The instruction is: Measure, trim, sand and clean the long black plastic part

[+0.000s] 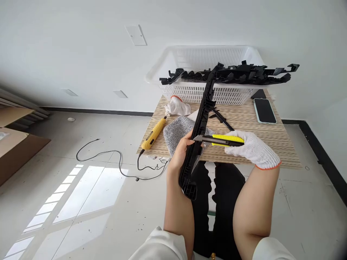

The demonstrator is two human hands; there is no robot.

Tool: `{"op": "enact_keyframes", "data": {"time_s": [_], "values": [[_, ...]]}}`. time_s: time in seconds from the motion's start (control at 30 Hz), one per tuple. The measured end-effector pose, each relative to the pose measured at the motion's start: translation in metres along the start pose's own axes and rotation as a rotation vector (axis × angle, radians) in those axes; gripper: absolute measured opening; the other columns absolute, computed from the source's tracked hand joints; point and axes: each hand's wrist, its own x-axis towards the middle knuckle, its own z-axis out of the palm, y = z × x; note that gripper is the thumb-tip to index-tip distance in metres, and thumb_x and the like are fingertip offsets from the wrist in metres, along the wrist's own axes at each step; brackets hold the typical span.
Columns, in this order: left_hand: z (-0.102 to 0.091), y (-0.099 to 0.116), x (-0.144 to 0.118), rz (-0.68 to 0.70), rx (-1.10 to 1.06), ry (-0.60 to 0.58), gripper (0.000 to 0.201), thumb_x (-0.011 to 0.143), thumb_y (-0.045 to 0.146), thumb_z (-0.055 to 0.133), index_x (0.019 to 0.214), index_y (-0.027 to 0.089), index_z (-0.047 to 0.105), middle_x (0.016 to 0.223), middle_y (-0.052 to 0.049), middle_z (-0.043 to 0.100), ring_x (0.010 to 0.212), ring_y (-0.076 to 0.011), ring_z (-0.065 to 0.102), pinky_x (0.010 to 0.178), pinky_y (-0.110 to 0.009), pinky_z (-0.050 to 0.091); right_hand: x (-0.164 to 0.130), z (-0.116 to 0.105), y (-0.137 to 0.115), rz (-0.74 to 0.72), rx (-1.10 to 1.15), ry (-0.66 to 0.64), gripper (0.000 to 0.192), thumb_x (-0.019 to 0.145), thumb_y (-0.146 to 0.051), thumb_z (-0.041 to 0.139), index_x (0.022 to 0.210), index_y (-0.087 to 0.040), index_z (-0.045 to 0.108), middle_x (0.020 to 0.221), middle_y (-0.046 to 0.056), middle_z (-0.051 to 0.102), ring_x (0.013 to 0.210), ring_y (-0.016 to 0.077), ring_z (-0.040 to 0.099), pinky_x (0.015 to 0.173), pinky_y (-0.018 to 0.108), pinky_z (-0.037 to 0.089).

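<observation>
My bare left hand (182,148) grips a long black plastic strip (202,115) that runs from my lap up toward the basket. In a white knitted glove, my right hand (253,148) holds a yellow utility knife (225,140). Its blade tip touches the strip's edge right beside my left fingers. Under the strip, a grey glove (177,131) lies on the small striped table (249,144).
A white basket (206,68) at the table's back carries several more black plastic strips (244,74). Around the table lie a white glove (177,107), a yellow corded tool (154,134), a phone (264,110) and a small black part (222,120). Cardboard boxes (16,144) stand at left.
</observation>
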Motion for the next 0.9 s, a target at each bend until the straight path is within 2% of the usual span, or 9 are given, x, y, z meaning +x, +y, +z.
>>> {"op": "enact_keyframes", "data": {"time_s": [0.1, 0.17, 0.27, 0.4, 0.47, 0.6, 0.73, 0.83, 0.9], "values": [[0.002, -0.001, 0.001, -0.004, -0.069, 0.046, 0.026, 0.079, 0.029, 0.05, 0.093, 0.021, 0.071, 0.073, -0.002, 0.065, 0.071, -0.0166, 0.061, 0.066, -0.026, 0.05, -0.005, -0.005, 0.001, 0.031, -0.037, -0.077, 0.045, 0.068, -0.035, 0.084, 0.11, -0.024, 0.074, 0.077, 0.0, 0.069, 0.057, 0.011, 0.058, 0.051, 0.024, 0.047], [0.004, -0.002, 0.002, 0.002, -0.102, 0.095, 0.025, 0.083, 0.033, 0.055, 0.099, 0.022, 0.072, 0.075, -0.001, 0.065, 0.069, -0.0149, 0.061, 0.067, -0.025, 0.051, -0.007, -0.007, 0.0, -0.009, -0.06, -0.098, 0.041, 0.068, -0.034, 0.084, 0.107, -0.025, 0.076, 0.083, 0.001, 0.073, 0.065, 0.0144, 0.065, 0.058, 0.027, 0.053], [0.009, -0.002, 0.006, 0.064, -0.149, 0.167, 0.032, 0.086, 0.041, 0.063, 0.114, 0.027, 0.07, 0.085, 0.0, 0.066, 0.076, -0.0142, 0.063, 0.07, -0.025, 0.054, -0.011, -0.008, -0.002, -0.058, -0.107, -0.091, 0.039, 0.069, -0.033, 0.084, 0.107, -0.028, 0.077, 0.098, 0.002, 0.076, 0.081, 0.0193, 0.071, 0.071, 0.031, 0.057], [0.013, -0.002, 0.011, 0.116, -0.164, 0.2, 0.05, 0.087, 0.048, 0.064, 0.136, 0.037, 0.058, 0.098, -0.001, 0.066, 0.085, -0.0165, 0.065, 0.071, -0.027, 0.056, -0.014, -0.007, -0.003, -0.099, -0.106, -0.158, 0.04, 0.07, -0.032, 0.083, 0.109, -0.03, 0.077, 0.104, 0.002, 0.076, 0.092, 0.0228, 0.072, 0.081, 0.035, 0.058], [0.015, -0.003, 0.013, 0.14, -0.148, 0.238, 0.054, 0.088, 0.052, 0.064, 0.14, 0.038, 0.055, 0.102, -0.002, 0.067, 0.087, -0.018, 0.066, 0.069, -0.027, 0.056, -0.013, -0.007, -0.004, -0.121, -0.113, -0.114, 0.039, 0.072, -0.032, 0.082, 0.111, -0.03, 0.077, 0.104, 0.002, 0.076, 0.092, 0.0226, 0.072, 0.083, 0.035, 0.058], [0.017, -0.004, 0.015, 0.19, -0.151, 0.277, 0.055, 0.088, 0.053, 0.066, 0.14, 0.038, 0.055, 0.109, -0.003, 0.067, 0.088, -0.0188, 0.067, 0.067, -0.027, 0.056, -0.01, -0.006, -0.004, -0.042, -0.133, -0.218, 0.041, 0.071, -0.032, 0.082, 0.112, -0.029, 0.077, 0.101, 0.002, 0.076, 0.086, 0.0214, 0.072, 0.08, 0.035, 0.058], [0.015, -0.006, 0.016, 0.173, -0.158, 0.298, 0.053, 0.091, 0.052, 0.06, 0.142, 0.036, 0.054, 0.112, -0.003, 0.068, 0.091, -0.0187, 0.067, 0.071, -0.028, 0.057, -0.008, -0.006, -0.003, -0.067, -0.13, -0.147, 0.039, 0.069, -0.032, 0.084, 0.107, -0.028, 0.077, 0.103, 0.002, 0.075, 0.089, 0.0227, 0.07, 0.079, 0.035, 0.057], [0.011, -0.007, 0.015, 0.17, -0.205, 0.267, 0.05, 0.09, 0.046, 0.058, 0.14, 0.036, 0.056, 0.118, -0.002, 0.068, 0.095, -0.018, 0.068, 0.074, -0.028, 0.058, -0.01, -0.008, -0.002, -0.107, -0.108, 0.112, 0.037, 0.072, -0.037, 0.082, 0.108, -0.03, 0.076, 0.099, 0.001, 0.074, 0.086, 0.0212, 0.068, 0.076, 0.034, 0.055], [0.009, -0.006, 0.013, 0.166, -0.232, 0.239, 0.052, 0.088, 0.039, 0.055, 0.139, 0.034, 0.057, 0.121, -0.002, 0.068, 0.1, -0.0191, 0.069, 0.076, -0.028, 0.058, -0.011, -0.008, -0.002, -0.111, -0.117, 0.143, 0.037, 0.072, -0.037, 0.083, 0.107, -0.03, 0.075, 0.098, 0.001, 0.073, 0.084, 0.0199, 0.067, 0.074, 0.033, 0.053]]}}
